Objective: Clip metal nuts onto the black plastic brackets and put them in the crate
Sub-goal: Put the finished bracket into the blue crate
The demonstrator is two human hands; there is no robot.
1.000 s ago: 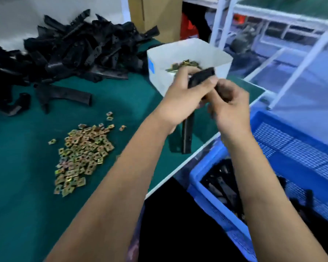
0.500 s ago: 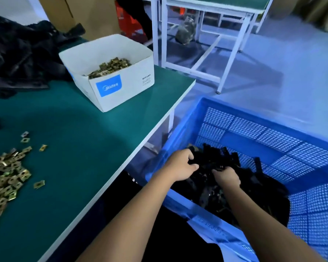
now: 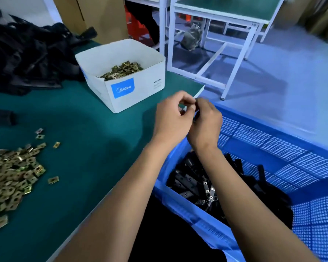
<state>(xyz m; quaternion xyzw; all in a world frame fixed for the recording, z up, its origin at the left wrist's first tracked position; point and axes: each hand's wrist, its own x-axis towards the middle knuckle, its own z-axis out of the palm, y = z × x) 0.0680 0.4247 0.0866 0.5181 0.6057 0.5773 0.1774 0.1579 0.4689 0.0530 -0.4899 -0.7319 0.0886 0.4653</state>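
Observation:
My left hand [image 3: 171, 120] and my right hand [image 3: 205, 123] are raised together above the corner where the green table [image 3: 87, 140] meets the blue crate [image 3: 273, 133]. Both have curled fingers, and their fingertips meet. A small dark piece [image 3: 196, 115] shows in my right hand's fingers; what it is stays unclear, as does whether my left hand pinches it. Black brackets with metal nuts [image 3: 195, 184] lie in the crate below my right forearm. Loose metal nuts [image 3: 13, 178] are heaped on the table at the left. Bare black brackets [image 3: 27, 53] are piled at the back left.
A white carton [image 3: 138, 91] holding more nuts [image 3: 121, 69] stands just beyond my hands. One bracket [image 3: 0, 117] lies alone at the left edge. A second white-framed bench [image 3: 225, 10] and a brown cardboard box [image 3: 95, 14] stand behind. The floor to the right is blue.
A second ago both hands held a bracket over the table. They dropped into the crate onto the black brackets, then rose to the crate's corner, fingertips together.

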